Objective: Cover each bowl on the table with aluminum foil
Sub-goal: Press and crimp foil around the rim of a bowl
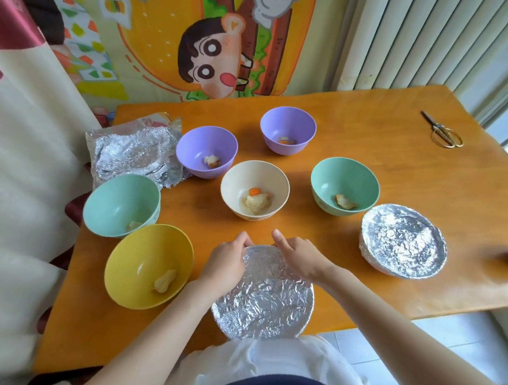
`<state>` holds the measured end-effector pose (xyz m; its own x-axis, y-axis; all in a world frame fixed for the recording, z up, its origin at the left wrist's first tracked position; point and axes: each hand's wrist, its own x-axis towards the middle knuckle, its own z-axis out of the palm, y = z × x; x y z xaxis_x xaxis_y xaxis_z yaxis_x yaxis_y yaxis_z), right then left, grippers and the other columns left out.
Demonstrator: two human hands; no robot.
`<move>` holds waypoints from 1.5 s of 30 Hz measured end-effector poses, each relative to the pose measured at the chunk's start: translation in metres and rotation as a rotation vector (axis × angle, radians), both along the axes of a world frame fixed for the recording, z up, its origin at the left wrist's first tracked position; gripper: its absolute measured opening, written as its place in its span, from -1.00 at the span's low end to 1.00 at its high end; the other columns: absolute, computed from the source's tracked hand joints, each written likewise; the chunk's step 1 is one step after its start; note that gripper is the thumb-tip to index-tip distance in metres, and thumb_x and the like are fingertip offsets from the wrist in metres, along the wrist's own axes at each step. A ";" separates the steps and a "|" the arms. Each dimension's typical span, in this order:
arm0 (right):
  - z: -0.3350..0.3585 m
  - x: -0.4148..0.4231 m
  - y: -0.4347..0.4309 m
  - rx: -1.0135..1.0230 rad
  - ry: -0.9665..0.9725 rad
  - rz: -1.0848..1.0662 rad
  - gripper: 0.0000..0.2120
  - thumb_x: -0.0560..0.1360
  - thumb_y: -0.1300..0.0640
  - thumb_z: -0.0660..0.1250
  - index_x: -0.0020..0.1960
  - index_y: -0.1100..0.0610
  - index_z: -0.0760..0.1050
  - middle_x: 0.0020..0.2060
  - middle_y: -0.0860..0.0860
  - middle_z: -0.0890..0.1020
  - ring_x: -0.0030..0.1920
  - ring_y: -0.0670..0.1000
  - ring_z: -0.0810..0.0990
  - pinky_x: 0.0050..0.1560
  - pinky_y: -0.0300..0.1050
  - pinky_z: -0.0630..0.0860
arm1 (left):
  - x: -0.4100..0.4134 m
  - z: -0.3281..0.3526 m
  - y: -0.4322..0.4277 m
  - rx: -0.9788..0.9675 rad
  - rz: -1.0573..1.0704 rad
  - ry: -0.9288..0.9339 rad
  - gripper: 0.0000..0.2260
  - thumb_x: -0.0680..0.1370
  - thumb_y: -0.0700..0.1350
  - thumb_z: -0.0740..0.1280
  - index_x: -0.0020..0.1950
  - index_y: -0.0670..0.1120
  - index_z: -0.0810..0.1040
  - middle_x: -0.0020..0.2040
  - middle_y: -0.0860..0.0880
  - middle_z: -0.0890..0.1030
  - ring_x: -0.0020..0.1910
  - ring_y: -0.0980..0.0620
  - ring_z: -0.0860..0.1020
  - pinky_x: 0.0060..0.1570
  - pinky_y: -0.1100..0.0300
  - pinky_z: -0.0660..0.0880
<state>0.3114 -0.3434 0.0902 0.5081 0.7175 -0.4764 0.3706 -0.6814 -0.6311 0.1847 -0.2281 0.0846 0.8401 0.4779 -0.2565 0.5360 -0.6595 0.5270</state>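
Note:
A foil-covered bowl (265, 299) stands at the table's near edge. My left hand (226, 263) grips its far-left rim, fingers curled over the foil. My right hand (299, 253) grips the far-right rim the same way. A second foil-covered bowl (404, 242) sits to the right. Uncovered, each with a bit of food, are a yellow bowl (149, 266), two green bowls (121, 204) (344, 185), a cream bowl (254, 189) and two purple bowls (206, 150) (287, 134). Loose foil sheets (134, 155) lie at the far left.
Gold scissors (443, 131) lie at the far right of the orange wooden table (386, 160). A cartoon wall hanging is behind the table, pale fabric drapes at the left, and a radiator stands at the back right.

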 end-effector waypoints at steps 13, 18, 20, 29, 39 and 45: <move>0.012 0.028 0.011 -0.021 0.167 0.136 -0.21 0.47 -0.42 -0.21 -0.03 0.03 0.67 0.06 0.10 0.65 0.12 0.09 0.57 0.30 0.02 0.39 | 0.006 0.009 -0.030 -0.095 0.047 -0.110 -0.84 0.62 -0.27 0.12 -0.05 0.00 0.32 -0.10 0.00 0.45 -0.22 0.01 0.44 -0.30 0.20 0.33; 0.006 0.026 0.013 0.004 0.257 0.155 -0.16 0.33 -0.51 -0.21 -0.09 0.03 0.65 0.02 0.08 0.66 0.11 0.07 0.58 0.32 0.08 0.38 | 0.009 0.007 -0.039 -0.099 0.070 -0.238 -0.86 0.58 -0.29 0.18 -0.05 -0.07 0.45 -0.10 0.05 0.42 -0.08 0.01 0.44 -0.12 0.17 0.36; 0.003 0.026 0.010 -0.031 0.220 0.167 -0.21 0.47 -0.40 -0.22 -0.10 0.08 0.64 -0.02 0.09 0.66 0.07 0.07 0.57 0.30 0.07 0.39 | 0.008 0.004 -0.044 -0.082 0.054 -0.258 -0.87 0.57 -0.31 0.20 -0.06 -0.11 0.49 -0.18 0.13 0.39 -0.09 0.03 0.42 -0.11 0.18 0.35; 0.009 0.041 0.006 0.004 0.262 0.150 -0.22 0.51 -0.35 -0.23 -0.05 0.06 0.67 -0.01 0.07 0.68 0.08 0.07 0.60 0.31 0.04 0.41 | 0.012 0.000 -0.033 -0.066 0.065 -0.299 -0.87 0.55 -0.30 0.27 -0.04 -0.10 0.55 -0.12 0.05 0.50 -0.06 0.04 0.50 -0.06 0.15 0.47; 0.015 0.038 0.003 0.064 0.177 0.168 -0.22 0.43 -0.38 -0.22 0.06 0.02 0.65 0.04 0.09 0.65 0.10 0.04 0.56 0.27 -0.03 0.40 | 0.015 -0.004 -0.017 -0.040 0.131 -0.295 -0.86 0.56 -0.29 0.26 0.03 -0.11 0.56 -0.09 0.08 0.50 -0.03 0.06 0.50 -0.02 0.19 0.47; 0.008 0.034 0.002 0.056 0.002 0.204 -0.29 0.55 -0.27 -0.20 0.05 0.04 0.66 -0.28 0.16 0.60 -0.14 0.09 0.56 0.03 -0.07 0.44 | 0.013 -0.012 -0.014 -0.061 0.141 -0.235 -0.87 0.56 -0.29 0.25 0.02 -0.11 0.55 -0.06 0.01 0.54 -0.03 0.02 0.52 -0.03 0.12 0.49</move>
<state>0.3453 -0.3417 0.0977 0.3485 0.8307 -0.4341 0.4959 -0.5564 -0.6667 0.1979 -0.2418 0.0724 0.8064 0.5838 -0.0945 0.4787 -0.5506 0.6839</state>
